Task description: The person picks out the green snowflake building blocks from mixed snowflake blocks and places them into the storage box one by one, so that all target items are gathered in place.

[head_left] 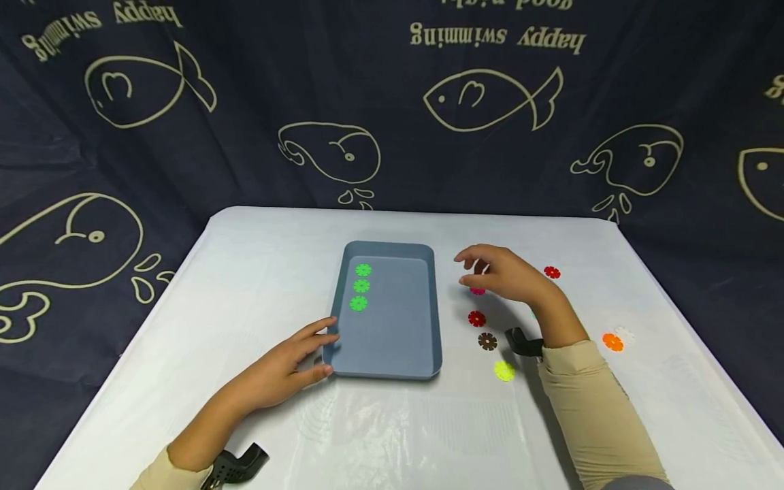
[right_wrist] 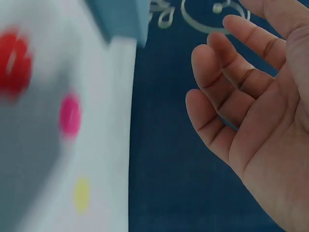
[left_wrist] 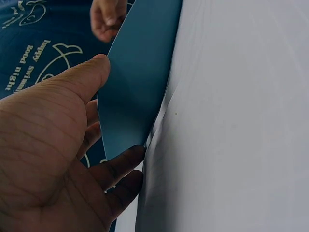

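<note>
A blue-grey rectangular tray (head_left: 392, 340) lies on the white table. Three green notched plastic discs (head_left: 361, 286) form a column near its left wall. My left hand (head_left: 282, 371) touches the tray's near-left corner with fingers extended; in the left wrist view, thumb and fingertips lie along the tray wall (left_wrist: 140, 63). To the right of the tray, my right hand (head_left: 499, 272) hovers with loosely bent fingers and nothing in them. Below it a pink disc (head_left: 478, 291) is partly hidden. A red disc (head_left: 476, 318), a brown disc (head_left: 487, 341) and a yellow disc (head_left: 505, 371) lie nearer me.
Farther right lie another red disc (head_left: 552, 272), an orange disc (head_left: 612, 341) and a white disc (head_left: 626, 334) beside it. My right forearm mostly covers a teal piece (head_left: 533, 314). A dark cloth (head_left: 392, 88) with fish and whale drawings hangs behind the table.
</note>
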The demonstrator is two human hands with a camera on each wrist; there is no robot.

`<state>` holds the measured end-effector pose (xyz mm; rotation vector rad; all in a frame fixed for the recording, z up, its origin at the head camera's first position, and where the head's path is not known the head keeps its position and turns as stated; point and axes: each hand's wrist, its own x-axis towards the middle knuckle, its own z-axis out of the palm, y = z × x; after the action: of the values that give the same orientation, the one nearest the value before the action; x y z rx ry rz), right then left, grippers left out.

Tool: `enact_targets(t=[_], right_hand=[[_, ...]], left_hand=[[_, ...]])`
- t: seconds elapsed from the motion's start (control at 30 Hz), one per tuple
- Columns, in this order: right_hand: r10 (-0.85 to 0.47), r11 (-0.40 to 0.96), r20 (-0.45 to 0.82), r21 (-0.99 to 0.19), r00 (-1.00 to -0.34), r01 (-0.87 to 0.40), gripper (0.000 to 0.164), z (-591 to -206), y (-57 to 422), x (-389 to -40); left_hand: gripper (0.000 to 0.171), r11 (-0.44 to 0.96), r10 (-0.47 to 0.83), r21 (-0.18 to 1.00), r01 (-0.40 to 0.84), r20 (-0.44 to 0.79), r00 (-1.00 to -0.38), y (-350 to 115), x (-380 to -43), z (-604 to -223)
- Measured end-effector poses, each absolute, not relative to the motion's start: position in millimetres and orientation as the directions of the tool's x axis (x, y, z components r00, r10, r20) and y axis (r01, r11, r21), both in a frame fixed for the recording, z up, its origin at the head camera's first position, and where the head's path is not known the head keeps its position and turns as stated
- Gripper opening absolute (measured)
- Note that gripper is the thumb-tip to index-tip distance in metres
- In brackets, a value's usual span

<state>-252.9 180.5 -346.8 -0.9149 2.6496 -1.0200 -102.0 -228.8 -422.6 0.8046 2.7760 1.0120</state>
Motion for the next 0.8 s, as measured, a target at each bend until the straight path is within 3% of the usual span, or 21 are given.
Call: enact_targets(t=[0.43,0.8], right_hand=[[-0.438,0.727,0.014,-0.582,-0.899,-0.364,0.034,-363,282,-254],[-0.346,0.774,-0.139,-0.601,-0.928,-0.199,0.041,-380,317,-268]], left_hand=[[0.057,0.641,0.499,0.629,0.44,0.094,-0.861,-229,-102,-422],[0.057,0.642,0.498,0.627,0.442,0.097,-0.862,-229,-102,-423]])
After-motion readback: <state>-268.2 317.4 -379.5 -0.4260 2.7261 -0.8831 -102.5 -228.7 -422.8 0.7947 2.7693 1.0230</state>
